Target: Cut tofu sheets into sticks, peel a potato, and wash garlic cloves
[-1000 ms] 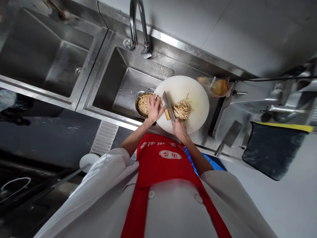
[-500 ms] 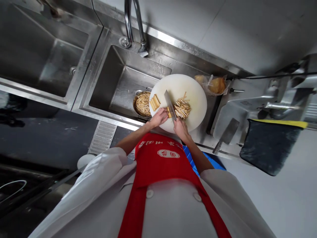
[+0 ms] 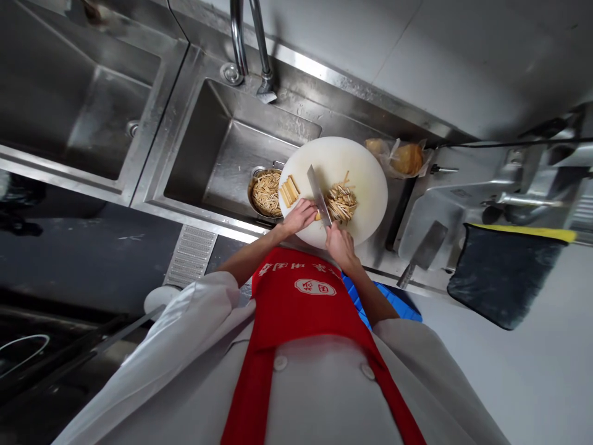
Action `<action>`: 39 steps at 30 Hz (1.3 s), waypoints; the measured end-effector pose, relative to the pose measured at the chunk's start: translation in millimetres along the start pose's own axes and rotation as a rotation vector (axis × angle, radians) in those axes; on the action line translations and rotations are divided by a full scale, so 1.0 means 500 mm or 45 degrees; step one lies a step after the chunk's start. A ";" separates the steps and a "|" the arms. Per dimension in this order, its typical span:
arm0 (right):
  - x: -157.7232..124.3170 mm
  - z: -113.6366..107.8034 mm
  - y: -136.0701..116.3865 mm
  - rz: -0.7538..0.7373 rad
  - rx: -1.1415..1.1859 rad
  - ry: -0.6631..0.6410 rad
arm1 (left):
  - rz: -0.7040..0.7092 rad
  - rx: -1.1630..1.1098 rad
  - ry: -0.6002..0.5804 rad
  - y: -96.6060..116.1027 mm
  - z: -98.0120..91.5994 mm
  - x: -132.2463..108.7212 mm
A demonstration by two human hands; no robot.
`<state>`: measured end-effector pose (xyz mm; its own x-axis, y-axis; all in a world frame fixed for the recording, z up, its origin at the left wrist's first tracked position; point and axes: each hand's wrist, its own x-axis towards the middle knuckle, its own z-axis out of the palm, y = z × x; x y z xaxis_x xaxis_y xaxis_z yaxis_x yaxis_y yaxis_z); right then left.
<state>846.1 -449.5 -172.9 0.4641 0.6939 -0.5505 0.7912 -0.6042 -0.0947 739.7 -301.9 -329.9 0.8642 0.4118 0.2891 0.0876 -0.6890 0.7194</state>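
While the right hand (image 3: 340, 243) is closed around the handle of a cleaver (image 3: 319, 194), the left hand (image 3: 301, 216) lies just left of the blade with its fingers bent down onto a tan block (image 3: 317, 216), of which only a sliver shows beside the steel.

The cleaver stands over a round white cutting board (image 3: 343, 154). Its long axis runs from the handle at the board's near edge away from the person and slightly to the left. The blade's far end points toward the back wall of the sink (image 3: 217, 154). The blade splits the board's contents. A loose pile of cut strips (image 3: 341, 203) touches its right side, and the left hand and block are on its left.

A short stack of tan slabs (image 3: 289, 190) sits further left on the board, near its rim and just beyond the left hand's fingertips. Beside that rim, down in the sink, a metal bowl (image 3: 265, 193) holds more strips. A faucet (image 3: 250, 43) rises behind the sink.

A clear plastic bag (image 3: 401, 159) with tan food lies past the board's far right edge. A second cleaver (image 3: 424, 253) rests on the steel counter well to the right, its handle toward the person. A dark cloth (image 3: 504, 278) lies further right. A red apron (image 3: 306, 309) covers the person's front.
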 end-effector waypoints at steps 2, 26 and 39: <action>0.001 -0.001 -0.002 0.018 -0.002 0.007 | -0.013 0.017 0.035 -0.003 0.002 -0.005; 0.062 0.032 -0.036 -0.012 0.075 0.015 | 0.151 -0.032 -0.032 -0.009 -0.012 -0.007; 0.018 0.001 -0.014 -0.047 0.004 -0.017 | 0.162 0.013 -0.102 -0.018 -0.014 -0.014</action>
<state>844.6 -439.1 -177.4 0.4292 0.7104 -0.5578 0.8062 -0.5797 -0.1180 729.2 -294.3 -334.0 0.9053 0.2721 0.3262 -0.0205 -0.7390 0.6734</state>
